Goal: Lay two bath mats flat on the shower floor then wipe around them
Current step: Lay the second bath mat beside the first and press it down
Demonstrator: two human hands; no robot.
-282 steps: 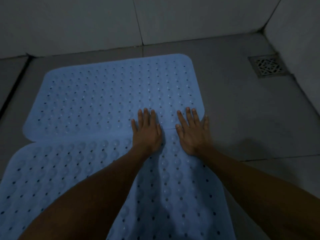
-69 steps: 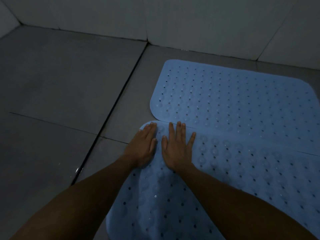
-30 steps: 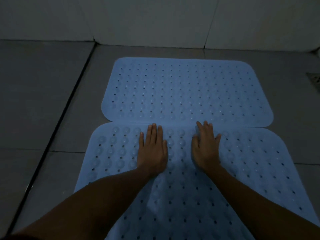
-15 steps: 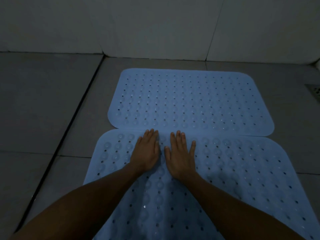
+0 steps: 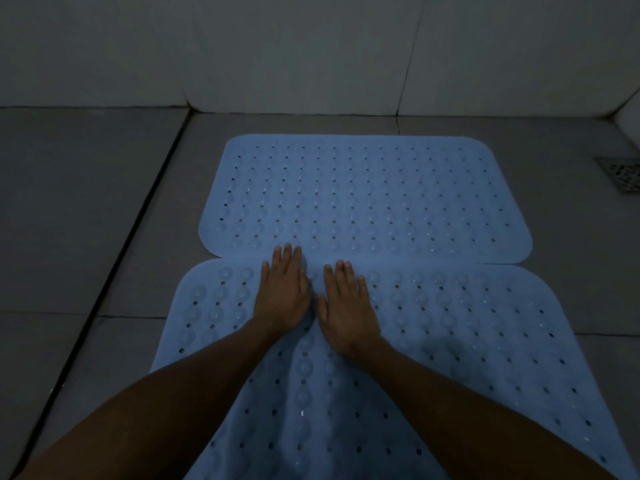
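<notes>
Where the 2 blue bath mats meet, the far mat (image 5: 363, 199) lies flat on the grey tiled shower floor (image 5: 86, 209), its long side toward the wall, and its near edge touches or slightly overlaps the far edge of the near mat (image 5: 467, 334). Both mats are perforated; the near one shows rows of round suction-cup bumps. The left hand (image 5: 282, 292) lies palm down with its grip flat and wide, holding nothing, its fingertips (image 5: 287, 249) reaching across the seam onto the far mat. The right hand (image 5: 346, 306) sits just beside it, also flat and spread, holding nothing, entirely on the near mat. Both bare forearms stretch in from the bottom of the view. A dark grout channel (image 5: 138, 230) runs along the floor left of the mats. A metal floor drain (image 5: 621, 173) sits at the right edge, well apart from the mats, near the pale tiled wall (image 5: 311, 53).
</notes>
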